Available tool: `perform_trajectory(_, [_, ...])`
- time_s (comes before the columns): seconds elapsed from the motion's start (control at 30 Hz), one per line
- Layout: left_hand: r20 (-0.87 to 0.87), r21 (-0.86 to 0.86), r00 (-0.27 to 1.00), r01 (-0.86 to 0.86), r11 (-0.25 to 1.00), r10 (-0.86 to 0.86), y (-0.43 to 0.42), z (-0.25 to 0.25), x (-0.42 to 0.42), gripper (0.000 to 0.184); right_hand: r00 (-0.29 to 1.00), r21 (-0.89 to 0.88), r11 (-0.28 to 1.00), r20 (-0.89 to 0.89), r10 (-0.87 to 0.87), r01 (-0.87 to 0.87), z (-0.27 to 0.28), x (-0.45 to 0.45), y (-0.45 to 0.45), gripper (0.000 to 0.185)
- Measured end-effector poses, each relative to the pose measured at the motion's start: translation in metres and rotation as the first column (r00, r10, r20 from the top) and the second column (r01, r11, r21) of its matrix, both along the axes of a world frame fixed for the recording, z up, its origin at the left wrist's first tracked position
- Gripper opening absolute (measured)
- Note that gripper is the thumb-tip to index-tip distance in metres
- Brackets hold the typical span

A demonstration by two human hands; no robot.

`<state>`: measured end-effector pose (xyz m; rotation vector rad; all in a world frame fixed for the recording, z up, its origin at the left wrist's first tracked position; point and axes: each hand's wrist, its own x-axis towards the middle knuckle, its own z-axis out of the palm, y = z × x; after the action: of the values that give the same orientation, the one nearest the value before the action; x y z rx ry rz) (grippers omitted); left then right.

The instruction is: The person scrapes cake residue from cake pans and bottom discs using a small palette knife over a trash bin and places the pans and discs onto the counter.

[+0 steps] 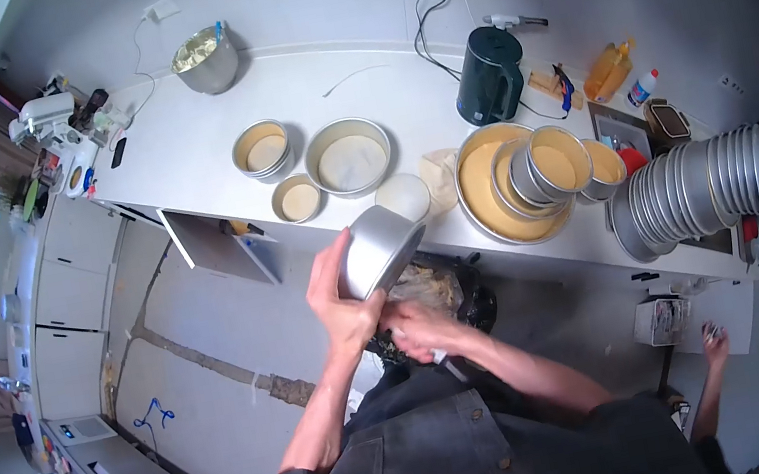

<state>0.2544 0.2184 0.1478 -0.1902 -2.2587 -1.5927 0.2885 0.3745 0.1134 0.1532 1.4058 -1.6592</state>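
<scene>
My left hand [343, 304] grips a round silver cake tin [380, 249], which is tilted on its side in front of my body. Against the tin's lower rim is my right hand [421, 328], its fingers closed round a thin tool with a pale handle [441, 356]; the tool's far end is hidden. Below the tin, a black-bagged bin [478, 306] holds crumpled clear plastic and scraps [429, 287]. On the counter's near edge lie a pale round disc [402, 198] and a crumpled paper piece [440, 180].
On the white counter [354, 89] are round tins [348, 156], tins with tan residue [500, 185], a dark kettle [489, 75], a metal bowl [205, 61] and stacked tins [687, 193]. A cabinet door [217, 247] hangs open. Another person's arm [710, 392] reaches in at right.
</scene>
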Motion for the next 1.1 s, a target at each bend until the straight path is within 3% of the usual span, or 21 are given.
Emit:
perform_trajectory(0.07, [-0.068,-0.024,0.998,-0.012,1.0,0.01,-0.006,-0.007,0.006,0.076,0.967,-0.316,0.946,0.253,0.011,0.072,0.005,0.003,-0.005,0.021])
perform_trajectory(0.13, [-0.042,0.354,0.994,-0.08,0.932,0.101,-0.008,-0.009,0.01,0.085,0.975,-0.324,0.933,0.204,-0.093,0.157,-0.008,0.001,-0.005,0.02])
perform_trajectory(0.17, [-0.082,0.22,0.994,-0.047,0.974,0.067,-0.013,-0.011,0.013,0.09,0.971,-0.339,0.912,0.147,-0.191,0.231,-0.014,-0.003,-0.004,0.019])
perform_trajectory(0.2, [-0.088,0.226,0.994,-0.041,0.973,0.063,-0.013,-0.013,0.017,0.09,0.953,-0.284,0.909,0.079,-0.294,0.304,-0.018,-0.006,-0.004,0.02])
perform_trajectory(0.27, [0.008,0.139,0.995,-0.095,0.986,0.095,-0.016,-0.015,0.026,0.09,0.88,0.145,0.922,-0.383,-0.282,0.359,-0.024,-0.003,0.001,0.022])
perform_trajectory(0.3, [0.019,-0.003,0.993,-0.116,0.993,0.117,-0.025,-0.012,0.025,0.09,0.878,0.147,0.921,-0.385,-0.283,0.362,-0.029,-0.006,0.007,0.022])
perform_trajectory(0.33, [0.022,0.002,0.993,-0.116,0.993,0.116,-0.034,-0.008,0.021,0.09,0.736,0.404,0.847,-0.677,0.024,0.344,-0.036,-0.01,0.016,0.021])
perform_trajectory(0.37, [0.116,-0.167,0.993,0.0,0.986,0.02,-0.041,0.007,0.013,0.091,0.499,0.61,0.684,-0.771,0.395,0.401,-0.039,-0.012,0.023,0.022])
perform_trajectory(0.43, [0.394,-0.369,0.911,0.279,0.886,-0.122,-0.042,0.041,0.002,0.084,0.476,0.652,0.655,-0.746,0.465,0.381,-0.017,-0.017,0.026,0.022])
perform_trajectory(0.47, [0.392,-0.364,0.912,0.276,0.889,-0.122,-0.041,0.032,0.0,0.084,0.446,0.685,0.626,-0.724,0.526,0.373,-0.008,-0.02,0.027,0.023])
perform_trajectory(0.53, [0.272,-0.311,0.941,0.286,0.906,-0.204,-0.039,0.006,-0.006,0.074,0.422,0.699,0.586,-0.715,0.557,0.41,-0.009,-0.02,0.025,0.023])
perform_trajectory(0.6, [0.164,-0.289,0.971,0.214,0.933,-0.172,-0.027,0.002,-0.004,0.069,0.614,0.775,0.488,-0.623,0.485,0.402,-0.029,-0.014,0.016,0.023])
perform_trajectory(0.63, [0.043,-0.249,0.982,0.186,0.95,-0.181,-0.021,-0.001,-0.002,0.07,0.629,0.721,0.569,-0.664,0.405,0.395,-0.047,-0.005,0.006,0.025])
perform_trajectory(0.67, [-0.076,-0.204,0.981,0.161,0.966,-0.18,-0.019,-0.003,-0.001,0.07,0.142,0.326,0.782,-0.944,0.297,0.531,-0.094,0.001,-0.003,0.028])
perform_trajectory(0.7, [-0.017,-0.063,0.984,0.176,0.982,-0.178,-0.021,0.0,0.0,0.069,0.807,0.251,0.95,-0.591,-0.001,0.186,-0.058,0.008,-0.012,0.03])
perform_trajectory(0.73, [-0.016,-0.056,0.984,0.176,0.983,-0.178,-0.024,-0.003,-0.002,0.069,0.981,-0.098,0.995,0.195,-0.005,0.024,-0.018,0.011,-0.017,0.033])
perform_trajectory(0.77, [-0.08,0.017,0.988,0.137,0.99,-0.135,-0.028,-0.007,-0.005,0.068,0.98,-0.097,0.995,0.197,-0.01,0.03,-0.001,0.01,-0.019,0.033])
perform_trajectory(0.83, [-0.179,0.068,0.98,0.105,0.992,-0.092,-0.035,-0.006,-0.005,0.068,0.948,-0.499,0.858,0.315,0.049,0.122,0.014,0.012,-0.025,0.037])
perform_trajectory(1.0, [0.027,0.364,0.978,0.181,0.914,-0.205,-0.044,-0.024,-0.017,0.074,0.942,-0.653,0.734,0.331,0.055,0.187,0.008,0.012,-0.02,0.036])
perform_trajectory(1.03, [0.054,0.504,0.979,0.142,0.852,-0.195,-0.047,-0.028,-0.015,0.076,0.973,-0.39,0.912,0.226,-0.042,0.13,0.012,0.018,-0.018,0.034])
perform_trajectory(1.1, [0.104,0.616,0.978,0.078,0.784,-0.18,-0.059,-0.034,-0.014,0.082,0.991,0.096,0.987,-0.009,-0.13,0.131,0.009,0.025,-0.009,0.03])
